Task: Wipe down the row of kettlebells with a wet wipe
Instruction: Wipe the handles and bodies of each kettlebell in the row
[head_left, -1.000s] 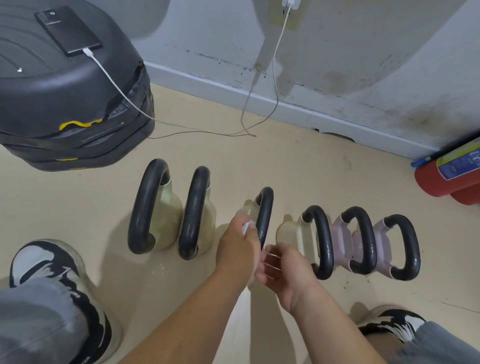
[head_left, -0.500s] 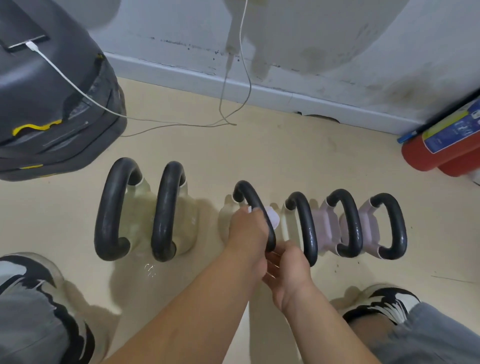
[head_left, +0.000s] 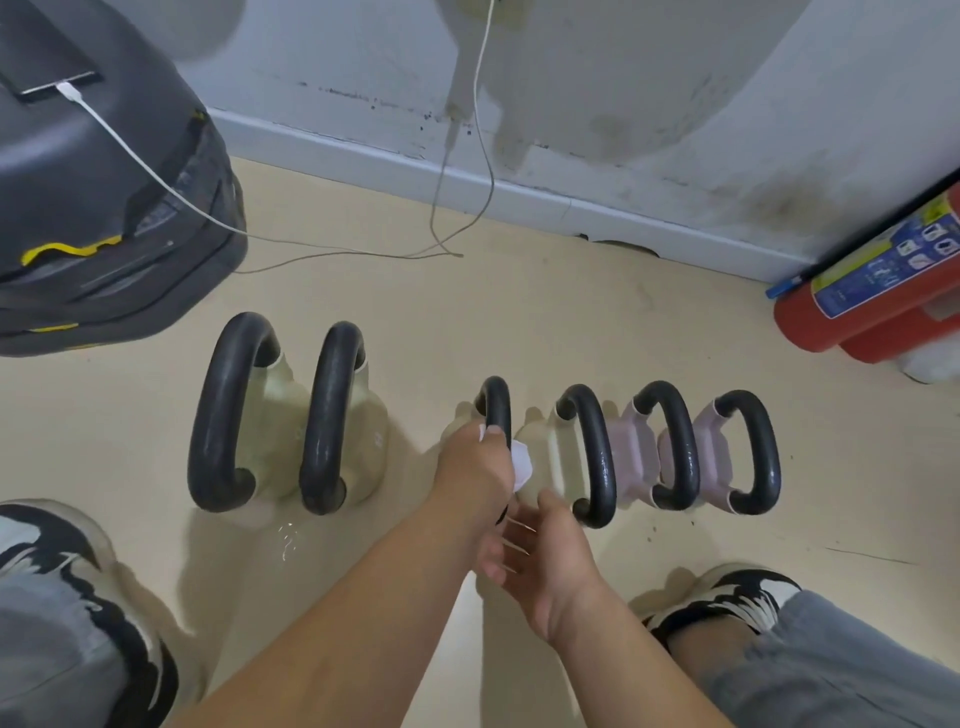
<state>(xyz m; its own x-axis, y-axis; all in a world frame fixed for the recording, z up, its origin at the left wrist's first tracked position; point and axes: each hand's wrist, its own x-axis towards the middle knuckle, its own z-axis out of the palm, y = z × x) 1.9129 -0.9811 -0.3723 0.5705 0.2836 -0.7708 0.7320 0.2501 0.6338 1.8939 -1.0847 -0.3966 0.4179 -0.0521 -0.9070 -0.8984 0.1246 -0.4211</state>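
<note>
Several kettlebells with black handles stand in a row on the beige floor: two large cream ones (head_left: 223, 415) (head_left: 327, 415), two smaller cream ones and two lilac ones (head_left: 675, 447) (head_left: 758, 452). My left hand (head_left: 475, 467) grips the handle of the third kettlebell (head_left: 496, 405) with a white wet wipe (head_left: 522, 465) bunched under its fingers. My right hand (head_left: 545, 561) hovers just below it near that kettlebell's base, fingers relaxed and holding nothing. The third kettlebell's body is mostly hidden by my hands. The fourth kettlebell (head_left: 592, 452) stands right beside them.
Stacked black equipment (head_left: 104, 208) sits at the upper left with a phone (head_left: 52, 78) on a white charging cable (head_left: 156, 182). A red fire extinguisher (head_left: 872, 291) lies at the right by the wall. My shoes (head_left: 62, 571) (head_left: 727, 597) flank the row. Water drops (head_left: 285, 540) glisten on the floor.
My left hand has kept the wipe on the third kettlebell's handle, shifting slightly along it. My right hand's fingers have spread a little. The view has drifted.
</note>
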